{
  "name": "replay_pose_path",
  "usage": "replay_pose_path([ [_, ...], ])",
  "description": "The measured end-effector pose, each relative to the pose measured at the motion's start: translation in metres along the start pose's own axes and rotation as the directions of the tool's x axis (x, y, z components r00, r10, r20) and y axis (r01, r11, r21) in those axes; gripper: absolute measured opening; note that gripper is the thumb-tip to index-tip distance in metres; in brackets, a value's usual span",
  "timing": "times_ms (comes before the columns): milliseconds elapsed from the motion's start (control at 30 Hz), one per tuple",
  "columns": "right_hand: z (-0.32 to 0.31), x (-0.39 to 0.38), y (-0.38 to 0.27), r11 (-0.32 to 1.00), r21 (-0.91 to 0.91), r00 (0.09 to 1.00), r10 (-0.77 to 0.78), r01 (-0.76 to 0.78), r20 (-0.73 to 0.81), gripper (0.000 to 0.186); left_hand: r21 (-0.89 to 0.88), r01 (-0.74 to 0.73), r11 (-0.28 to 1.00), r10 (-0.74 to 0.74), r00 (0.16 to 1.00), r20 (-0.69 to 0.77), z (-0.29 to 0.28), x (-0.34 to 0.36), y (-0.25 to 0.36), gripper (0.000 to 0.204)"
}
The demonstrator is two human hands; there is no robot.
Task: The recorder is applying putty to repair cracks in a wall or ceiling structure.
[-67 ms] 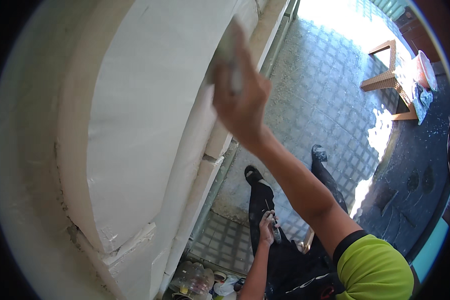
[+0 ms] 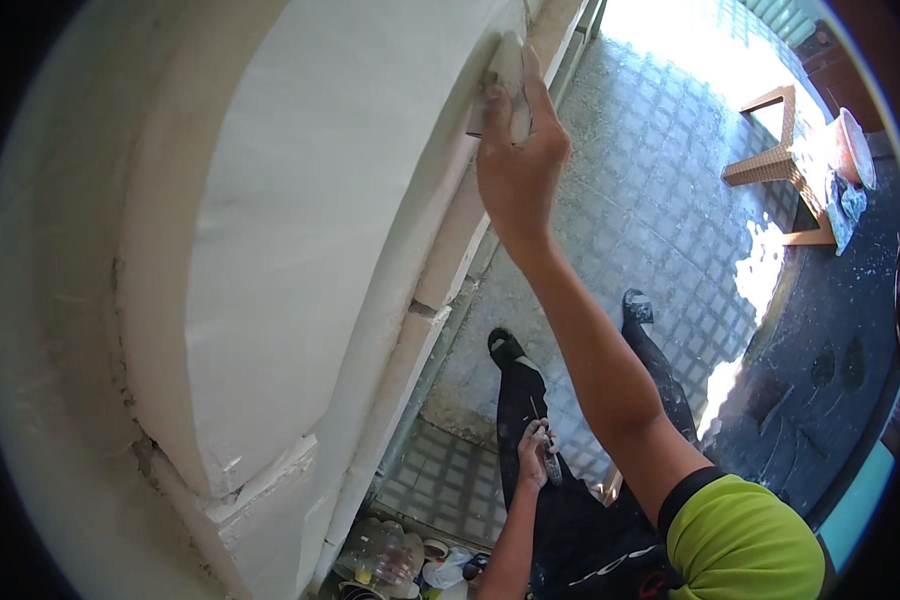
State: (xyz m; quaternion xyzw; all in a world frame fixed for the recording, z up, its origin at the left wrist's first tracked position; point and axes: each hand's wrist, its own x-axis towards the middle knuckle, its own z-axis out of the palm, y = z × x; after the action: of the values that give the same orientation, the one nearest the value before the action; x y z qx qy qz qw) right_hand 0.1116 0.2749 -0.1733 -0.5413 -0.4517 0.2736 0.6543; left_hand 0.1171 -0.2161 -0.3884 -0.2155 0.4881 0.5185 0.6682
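My right hand (image 2: 523,165) is stretched up along the white wall (image 2: 300,220), its fingers closed round the pale grip of a plastering trowel (image 2: 510,85). The trowel's flat blade lies against the wall's edge and is mostly hidden by the hand. Low in front of my body, my left hand (image 2: 534,458) is closed on a thin tool smeared with white (image 2: 552,464). It looks like a putty knife, seen nearly edge-on, and its full shape cannot be made out. White smears mark the left fingers.
A ledge with a cracked joint (image 2: 425,310) runs along the wall's foot. Clear plastic bottles (image 2: 385,555) and other clutter lie at the bottom. My sandalled feet stand on paving (image 2: 610,200). At right are a brown plastic stool (image 2: 770,165), a pinkish basin (image 2: 853,150) and a dark mat (image 2: 810,400).
My right hand with the trowel has moved slightly to the right and up along the wall, and its blur is gone. The left hand has stayed in place.
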Motion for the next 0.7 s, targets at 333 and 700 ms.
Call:
replay_pose_path([
  [333, 0.010, 0.022, 0.016, 0.982, 0.105, 0.988, 0.157, -0.157, 0.009, 0.046, -0.023, -0.025, 0.999, 0.025, 1.000, -0.005, 0.013, 0.003, -0.005, 0.023],
  [700, -0.002, 0.005, 0.000, 0.994, -0.043, 0.982, 0.103, -0.097, 0.158, 0.052, 0.028, 0.005, 1.000, -0.005, 1.000, -0.015, 0.046, 0.007, -0.028, 0.022],
])
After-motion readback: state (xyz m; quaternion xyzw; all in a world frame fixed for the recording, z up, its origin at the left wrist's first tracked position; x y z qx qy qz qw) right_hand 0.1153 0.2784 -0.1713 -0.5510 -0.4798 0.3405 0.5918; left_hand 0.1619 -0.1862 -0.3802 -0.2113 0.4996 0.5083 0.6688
